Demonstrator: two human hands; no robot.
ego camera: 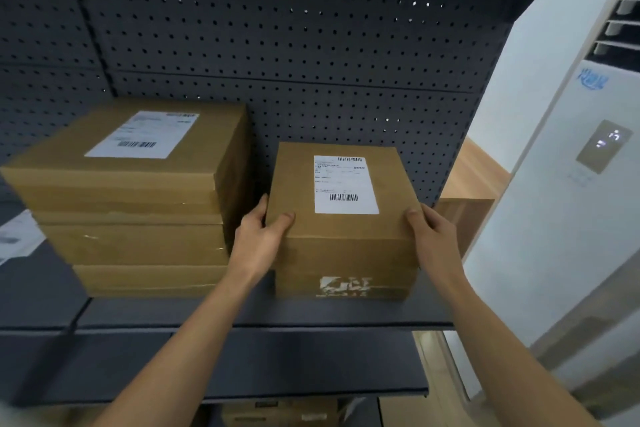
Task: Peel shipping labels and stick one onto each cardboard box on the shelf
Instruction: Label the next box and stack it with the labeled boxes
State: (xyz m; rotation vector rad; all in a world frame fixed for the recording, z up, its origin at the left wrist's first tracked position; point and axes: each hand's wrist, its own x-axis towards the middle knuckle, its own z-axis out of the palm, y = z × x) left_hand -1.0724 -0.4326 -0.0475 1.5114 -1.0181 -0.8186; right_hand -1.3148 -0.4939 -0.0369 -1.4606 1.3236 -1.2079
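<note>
Beside the labelled stack of flat boxes (131,204), your left hand (258,232) grips one front corner of the small cardboard box (346,246) on the shelf (242,314). Its white barcode label (344,184) lies flat and straight. Your right hand (433,236) grips the other corner. Slide it back squarely, keeping it level.

Dark pegboard (294,28) backs a grey shelf (311,314); a white air conditioner (554,218) stands right.
</note>
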